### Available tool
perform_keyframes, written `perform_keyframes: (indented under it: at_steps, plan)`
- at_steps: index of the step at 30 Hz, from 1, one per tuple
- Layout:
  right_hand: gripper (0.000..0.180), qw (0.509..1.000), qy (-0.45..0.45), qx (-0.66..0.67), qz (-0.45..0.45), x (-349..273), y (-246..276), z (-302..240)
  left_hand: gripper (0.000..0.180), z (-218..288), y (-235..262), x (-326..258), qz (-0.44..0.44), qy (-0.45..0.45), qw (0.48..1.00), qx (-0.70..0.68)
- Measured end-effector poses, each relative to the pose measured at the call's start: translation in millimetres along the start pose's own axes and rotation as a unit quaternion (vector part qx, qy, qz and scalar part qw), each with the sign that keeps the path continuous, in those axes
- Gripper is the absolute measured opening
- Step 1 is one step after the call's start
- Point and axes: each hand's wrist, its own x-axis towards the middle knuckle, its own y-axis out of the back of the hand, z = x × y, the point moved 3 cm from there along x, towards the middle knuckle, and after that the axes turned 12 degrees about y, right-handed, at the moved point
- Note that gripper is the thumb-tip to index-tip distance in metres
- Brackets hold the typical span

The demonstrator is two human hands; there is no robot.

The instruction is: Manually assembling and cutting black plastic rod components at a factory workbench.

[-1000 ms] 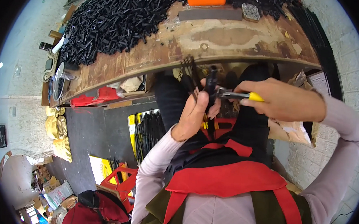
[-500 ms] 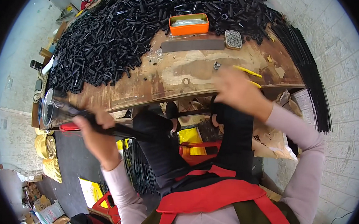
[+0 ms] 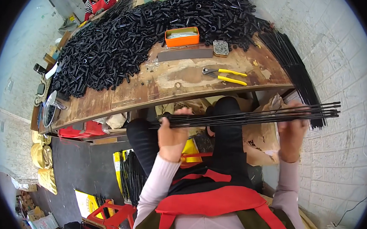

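Note:
A bundle of thin black rods [image 3: 238, 118] lies crosswise over my lap, held level in both hands. My left hand [image 3: 173, 132] is closed around its left end, thumb on top. Toward the right end, my right hand [image 3: 292, 129] grips the same bundle; its fingers are partly blurred. The rod tips stick out beyond my right hand. On the wooden table ahead, pliers with yellow handles [image 3: 232, 76] lie near the front edge, touched by neither hand.
A big heap of short black tubes [image 3: 112, 43] covers the table's back and left. An orange tin [image 3: 182, 38], a grey bar [image 3: 185, 55] and a small box of bits [image 3: 220, 48] stand before it. More black rods [image 3: 295, 67] overhang the right end. A co-worker [image 3: 98, 2] sits far left.
The rod bundle has swung from my left side to lie across my lap. My right hand has left the pliers' area and now holds the bundle too. The view has shifted slightly.

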Motion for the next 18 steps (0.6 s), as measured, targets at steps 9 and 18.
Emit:
perform_keyframes:
  at_steps: [9, 18]
  plan:
    - [0.022, 0.972, 0.016, -0.119, -0.204, -50.9, -63.6, 25.1, 0.037, -23.1, 125.9, -48.1, 0.097, 0.248, 0.932, 0.246]
    - [0.012, 0.918, -0.273, 0.006, -0.286, -56.7, -115.1, 101.7, 0.034, -24.7, -44.9, -56.5, 0.076, -0.072, 0.769, 0.631]
